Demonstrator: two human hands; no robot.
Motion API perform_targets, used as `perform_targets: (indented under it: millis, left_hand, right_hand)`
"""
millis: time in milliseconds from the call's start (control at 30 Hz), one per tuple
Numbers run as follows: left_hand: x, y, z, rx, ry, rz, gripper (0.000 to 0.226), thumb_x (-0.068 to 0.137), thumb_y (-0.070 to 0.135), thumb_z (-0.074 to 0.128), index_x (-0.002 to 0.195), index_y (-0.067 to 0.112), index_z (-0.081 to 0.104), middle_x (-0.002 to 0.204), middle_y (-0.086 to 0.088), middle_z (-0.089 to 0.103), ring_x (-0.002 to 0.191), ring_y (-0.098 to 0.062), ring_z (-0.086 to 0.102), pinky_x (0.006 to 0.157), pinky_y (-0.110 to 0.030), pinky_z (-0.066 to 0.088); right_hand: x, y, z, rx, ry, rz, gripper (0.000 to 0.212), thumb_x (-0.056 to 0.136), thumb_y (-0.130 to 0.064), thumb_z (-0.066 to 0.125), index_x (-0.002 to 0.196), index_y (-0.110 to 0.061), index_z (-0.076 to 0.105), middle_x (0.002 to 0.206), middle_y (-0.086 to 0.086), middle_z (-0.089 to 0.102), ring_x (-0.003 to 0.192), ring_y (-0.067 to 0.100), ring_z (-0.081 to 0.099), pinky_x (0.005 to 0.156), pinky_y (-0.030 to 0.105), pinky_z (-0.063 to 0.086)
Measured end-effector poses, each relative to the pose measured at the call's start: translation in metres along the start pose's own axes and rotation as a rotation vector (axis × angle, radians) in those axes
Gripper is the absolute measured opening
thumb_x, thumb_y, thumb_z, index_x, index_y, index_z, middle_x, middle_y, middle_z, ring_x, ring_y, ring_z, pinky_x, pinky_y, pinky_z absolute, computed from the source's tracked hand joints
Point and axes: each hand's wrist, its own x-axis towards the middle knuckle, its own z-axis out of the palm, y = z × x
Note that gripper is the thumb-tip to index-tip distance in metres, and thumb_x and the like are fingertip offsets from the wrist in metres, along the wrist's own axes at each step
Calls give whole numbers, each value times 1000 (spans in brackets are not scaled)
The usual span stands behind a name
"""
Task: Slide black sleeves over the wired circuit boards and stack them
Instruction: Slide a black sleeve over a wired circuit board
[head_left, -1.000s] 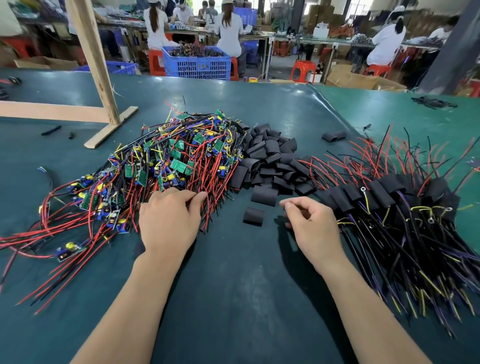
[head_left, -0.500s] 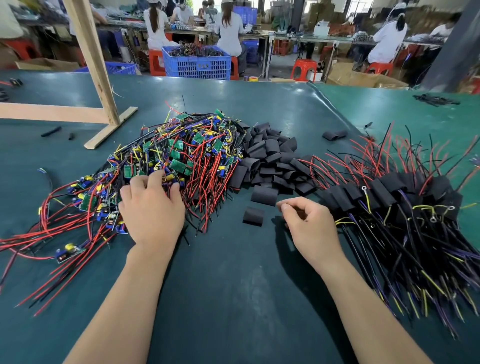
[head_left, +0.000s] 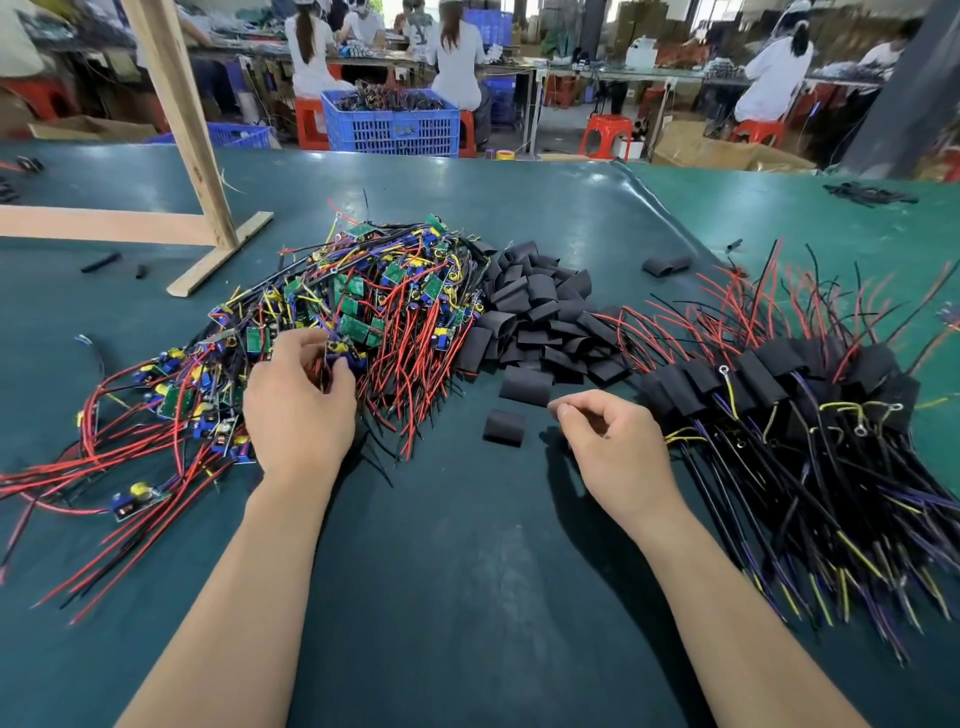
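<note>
Both bare forearms reach forward from the lower edge. Left hand (head_left: 298, 410) back up, fingers (head_left: 311, 340) curled and thumb closed toward them. Right hand (head_left: 613, 447) loosely curled, holding nothing, index fingertip and thumb nearly meeting.

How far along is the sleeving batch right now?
Done: a large stack of sleeved boards lies on the right. In hand: the left hand pinches wires in the bare boards pile; the right hand, loosely curled and holding nothing, hovers by a loose sleeve. Left: that big pile of bare boards and the heap of sleeves between the piles. Roughly mid-batch.
</note>
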Motion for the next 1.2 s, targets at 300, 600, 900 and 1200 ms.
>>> perform_targets:
  millis: [300,600,900,1200]
  left_hand:
    - [-39,50,-4,-277,117,524,24,93,14,65,118,12,66,108,9,66,96,-16,66,91,-28,50]
    - [-63,63,6,-463,-239,677,27,84,15,75,108,2,72,93,-4,68,83,0,58,78,-12,44]
    - [-49,46,9,-121,-149,510,37,86,47,66,113,22,70,89,11,68,79,-4,55,74,-27,46]
    - [-53,49,1,-272,-637,668,33,78,51,73,80,18,69,76,15,62,76,-10,54,72,-28,47]
  right_hand:
    - [-6,-18,-1,462,-198,76,12,93,-9,65,92,-16,74,85,5,74,73,23,66,62,29,57]
    - [-9,-26,-4,858,-376,-5,31,73,-30,75,103,-24,77,93,3,74,74,18,69,58,27,55]
    - [2,-24,-13,920,146,0,11,93,-9,62,98,-11,71,77,4,69,56,18,66,54,24,55]
    - [9,-28,-29,1001,361,-2,16,101,-15,54,103,-8,68,72,3,67,57,15,63,56,24,54]
